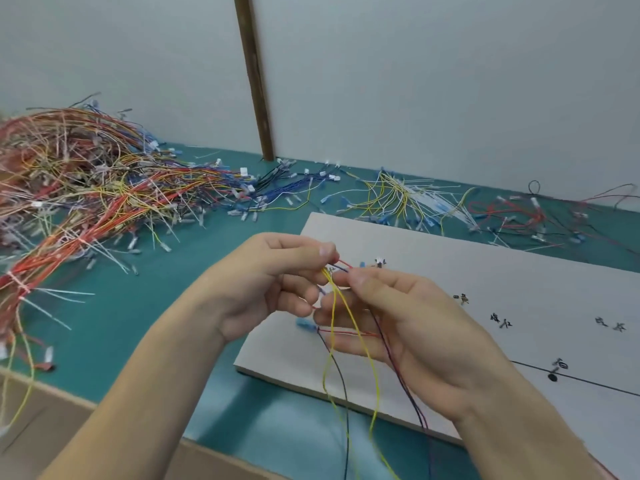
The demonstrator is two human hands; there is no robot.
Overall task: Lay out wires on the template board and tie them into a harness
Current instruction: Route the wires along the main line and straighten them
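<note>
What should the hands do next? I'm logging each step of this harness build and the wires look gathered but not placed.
Probably lower the bundle onto the template board. Both the left hand and right hand pinch the yellow, red and dark wires together above the board's near-left corner, their tails hanging off the edge; none lies along the drawn black line yet.

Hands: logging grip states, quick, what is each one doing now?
Left hand: closed, pinching the wires at their top.
Right hand: closed on the same wires.
</note>
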